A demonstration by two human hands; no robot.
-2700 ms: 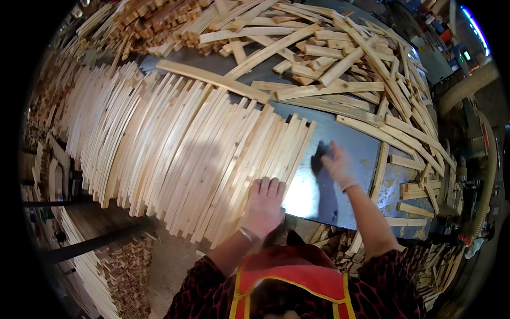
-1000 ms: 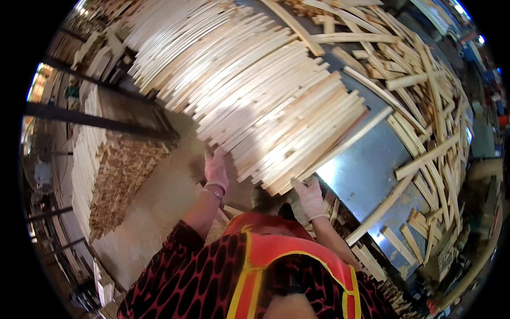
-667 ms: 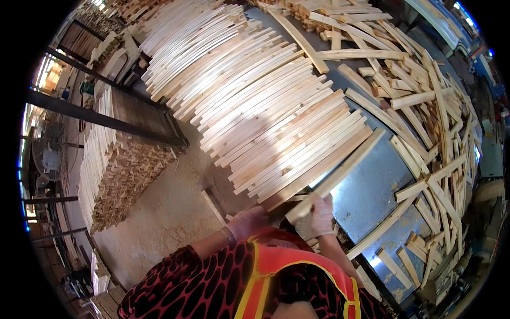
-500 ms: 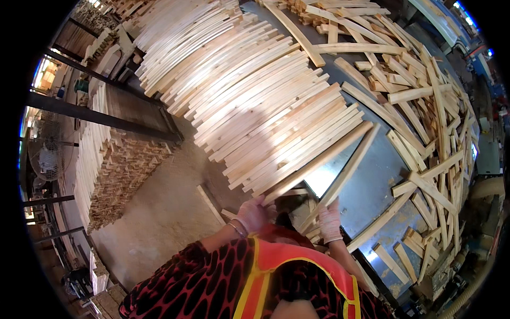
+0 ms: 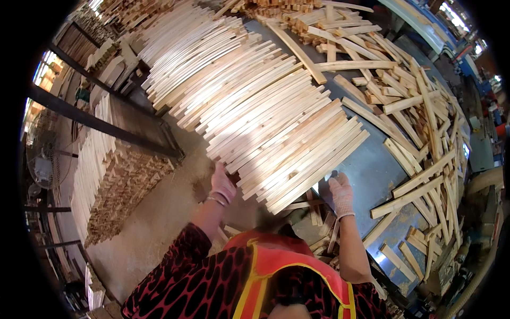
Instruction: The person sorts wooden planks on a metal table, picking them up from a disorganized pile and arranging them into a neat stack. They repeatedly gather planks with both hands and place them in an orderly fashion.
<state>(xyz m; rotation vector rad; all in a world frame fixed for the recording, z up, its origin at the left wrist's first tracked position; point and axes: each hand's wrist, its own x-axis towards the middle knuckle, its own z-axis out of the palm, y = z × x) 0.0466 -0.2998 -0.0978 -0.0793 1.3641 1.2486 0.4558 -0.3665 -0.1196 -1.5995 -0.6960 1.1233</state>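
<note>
A wide row of pale wooden strips (image 5: 265,122) lies side by side in front of me, their ends uneven. My left hand (image 5: 222,184), in a light glove, is at the left ends of the near strips. Its fingers point away from me and are partly lost against the wood, so their grip is unclear. On the other side, my gloved right hand (image 5: 341,195) is closed around a small dark object (image 5: 333,174), whose kind I cannot make out. That hand is just off the right ends of the nearest strips, above a grey metal tabletop (image 5: 364,159).
Loose strips (image 5: 425,138) lie crisscrossed over the right side of the table. Further left stands a tall stack of strips (image 5: 125,186) behind a dark metal bar (image 5: 101,122). A fan (image 5: 45,165) stands at the far left. Several offcuts (image 5: 313,210) are below the near edge.
Both hands have let go of their strips. The left hand moved left and away along the row's ends; the right rose slightly and now holds a small dark object. The near strips lie together.
</note>
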